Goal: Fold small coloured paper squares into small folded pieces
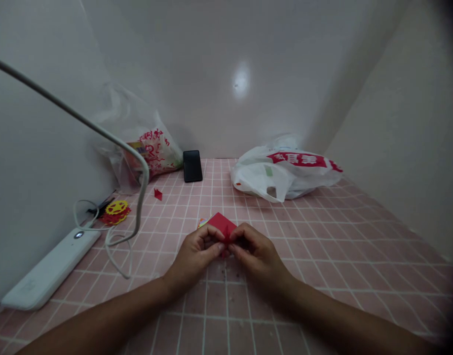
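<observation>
Both of my hands meet over the middle of the pink checked table (322,236). My left hand (195,255) and my right hand (256,252) pinch a folded piece of red paper (222,225) between fingertips and thumbs. The paper's upper corner sticks out above my fingers; its lower part is hidden between them. A sliver of multicoloured paper (202,222) lies just behind my left hand.
A black phone (192,165) leans against the back wall. A white plastic bag with red print (285,173) sits back right, a clear bag (137,143) back left. A white lamp base (49,270) with cable, red and yellow paper cuttings (116,211) and a small red scrap (158,194) lie left.
</observation>
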Available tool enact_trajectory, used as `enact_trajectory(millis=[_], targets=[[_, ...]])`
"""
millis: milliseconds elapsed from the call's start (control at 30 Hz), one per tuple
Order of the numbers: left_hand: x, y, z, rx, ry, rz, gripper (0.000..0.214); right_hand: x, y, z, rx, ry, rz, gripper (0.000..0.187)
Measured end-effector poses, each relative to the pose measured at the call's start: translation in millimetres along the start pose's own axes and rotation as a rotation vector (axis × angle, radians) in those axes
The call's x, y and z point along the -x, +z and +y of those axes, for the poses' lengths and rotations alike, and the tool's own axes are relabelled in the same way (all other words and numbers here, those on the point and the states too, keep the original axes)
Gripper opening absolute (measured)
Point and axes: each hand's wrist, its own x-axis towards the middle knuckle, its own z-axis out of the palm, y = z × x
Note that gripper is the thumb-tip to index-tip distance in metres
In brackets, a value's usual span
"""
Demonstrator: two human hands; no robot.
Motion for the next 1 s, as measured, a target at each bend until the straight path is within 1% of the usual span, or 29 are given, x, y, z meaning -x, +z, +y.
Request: enact_trajectory(millis=[100, 233, 333, 567, 667, 833, 933, 1000], targets=[[-0.3, -1.4, 0.8, -0.009, -0.001, -0.007, 0.018, -0.5, -1.4, -0.2, -0.015, -0.056, 0.007, 0.007], [0.1, -3.0, 1.2, -0.016, 0.002, 0.026, 0.018, -1.1, -2.4, -1.0, 0.019, -0.201, 0.026, 0.014], [0.8, -2.8, 1.3, 0.003, -0.006, 0.042, 0.019, -1.0, -2.8, -0.2, 0.054, -0.282, 0.052, 0.019], [1.1, -2.8, 0.2, 0.064, -0.055, 0.017, 0.029, 0.8, -4.5, 0.6, 0.207, -0.413, 0.040, 0.023], [1.3, -3.8, -1.1, 0.062, -0.055, 0.009, 0.031, 2.0, -4.8, 0.4, 0.268, -0.437, 0.027, 0.023], [1.5, -4.5, -3.2, 0.019, -0.064, 0.028, 0.027, 2.5, -4.8, 2.7, 0.339, -0.464, 0.020, 0.023], [0.2, -4.3, -3.0, 0.042, -0.076, 0.028, 0.033, 2.6, -5.2, 2.0, 0.338, -0.468, -0.003, 0.024], [-1.0, -4.2, -2.1, 0.053, -0.089, 0.031, 0.035, 2.5, -5.4, 0.2, 0.297, -0.449, -0.029, 0.024]])
